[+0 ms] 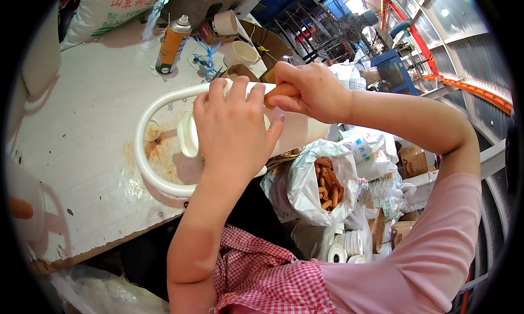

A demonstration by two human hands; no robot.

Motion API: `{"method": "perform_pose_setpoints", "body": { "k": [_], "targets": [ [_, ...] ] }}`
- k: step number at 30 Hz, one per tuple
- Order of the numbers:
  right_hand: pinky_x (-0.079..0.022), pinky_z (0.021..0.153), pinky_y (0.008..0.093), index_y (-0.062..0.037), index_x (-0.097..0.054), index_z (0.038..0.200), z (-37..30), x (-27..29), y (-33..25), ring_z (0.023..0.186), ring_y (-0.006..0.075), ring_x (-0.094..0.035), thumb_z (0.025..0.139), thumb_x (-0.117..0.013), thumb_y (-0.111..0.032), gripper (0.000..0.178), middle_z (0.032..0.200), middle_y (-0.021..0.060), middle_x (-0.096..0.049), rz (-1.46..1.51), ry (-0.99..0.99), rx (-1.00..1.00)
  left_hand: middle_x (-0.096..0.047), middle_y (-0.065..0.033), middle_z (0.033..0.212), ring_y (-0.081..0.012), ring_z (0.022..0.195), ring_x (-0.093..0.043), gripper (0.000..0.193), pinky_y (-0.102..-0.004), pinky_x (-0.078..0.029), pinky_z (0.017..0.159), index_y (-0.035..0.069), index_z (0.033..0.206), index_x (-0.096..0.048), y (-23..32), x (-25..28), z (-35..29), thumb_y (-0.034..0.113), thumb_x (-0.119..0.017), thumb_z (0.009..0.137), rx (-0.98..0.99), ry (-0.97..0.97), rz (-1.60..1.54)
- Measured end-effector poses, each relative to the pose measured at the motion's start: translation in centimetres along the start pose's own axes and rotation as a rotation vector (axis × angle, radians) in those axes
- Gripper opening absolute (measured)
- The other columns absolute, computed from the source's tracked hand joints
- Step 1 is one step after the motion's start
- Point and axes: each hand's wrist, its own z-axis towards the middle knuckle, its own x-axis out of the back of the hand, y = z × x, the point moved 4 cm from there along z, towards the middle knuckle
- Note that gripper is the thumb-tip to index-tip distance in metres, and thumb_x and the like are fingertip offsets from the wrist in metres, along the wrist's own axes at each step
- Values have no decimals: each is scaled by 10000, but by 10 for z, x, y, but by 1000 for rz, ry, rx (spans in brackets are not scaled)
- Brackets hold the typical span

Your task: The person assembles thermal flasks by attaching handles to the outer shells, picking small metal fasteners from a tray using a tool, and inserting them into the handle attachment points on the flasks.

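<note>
A cream-white plastic container (pixel 297 129) lies on its side at the table's front edge, partly hidden by my hands. My left hand (pixel 232 128) grips it from above, fingers curved over the body. With my right hand (pixel 316 93) I grip an orange-brown tube-like plastic piece (pixel 284 91), pressed against the container's upper side. Its inner end is hidden, so I cannot tell how far it goes in. From the container a white U-shaped hoop (pixel 143 145) reaches left over the table. A round white flanged part (pixel 188 134) shows inside the hoop, beside my left wrist.
On the white table (pixel 87 145) stands an orange spray can (pixel 173 45), near blue string (pixel 206 60) and a cream cup (pixel 241 53). A big white sack (pixel 112 11) is behind. Below right, a bag (pixel 305 188) holds several brown curved tubes (pixel 328 184), above white spools (pixel 346 244).
</note>
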Motion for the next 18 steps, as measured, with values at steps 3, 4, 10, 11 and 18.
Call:
{"method": "perform_pose_setpoints", "body": {
  "k": [3,4,10,11,18],
  "targets": [
    [-511,583,395,-71,-481,928,0,-3,-2,690,354,-661,922,-705,-371,375,770,59,-715,-40,-31,8,-625,-55,1270,-265,1223,-514,508,-455,-394,1013,105,1193,-694,-3,0,1,360,-793,765,-10,-1,-9],
    [-511,583,395,-71,-481,928,1,-3,-2,690,354,-661,922,-705,-371,375,770,59,-715,-39,-31,5,-626,-50,1269,-265,1222,-514,508,-456,-397,1009,110,1193,-693,-4,-2,1,359,-794,762,-11,-4,-13],
    [-502,576,428,-69,-497,919,-1,3,1,679,363,-655,913,-702,-414,401,722,72,-688,-71,7,-20,-628,-30,1259,-265,1207,-520,499,-461,-408,987,127,1193,-684,0,-3,9,359,-787,763,-55,6,24],
    [-502,583,440,-74,-502,910,-3,8,0,702,370,-657,910,-695,-433,408,722,86,-685,-55,8,-53,-628,-24,1256,-267,1200,-524,497,-461,-412,982,129,1193,-681,5,0,12,358,-784,764,-76,21,42],
    [-522,711,444,-73,-597,1023,-13,1,-2,792,354,-677,926,-632,-414,357,821,147,-696,166,96,-127,-623,-49,1251,-297,1190,-527,525,-470,-409,987,117,1222,-638,7,2,8,298,-793,755,-126,-102,102]
  ]
}}
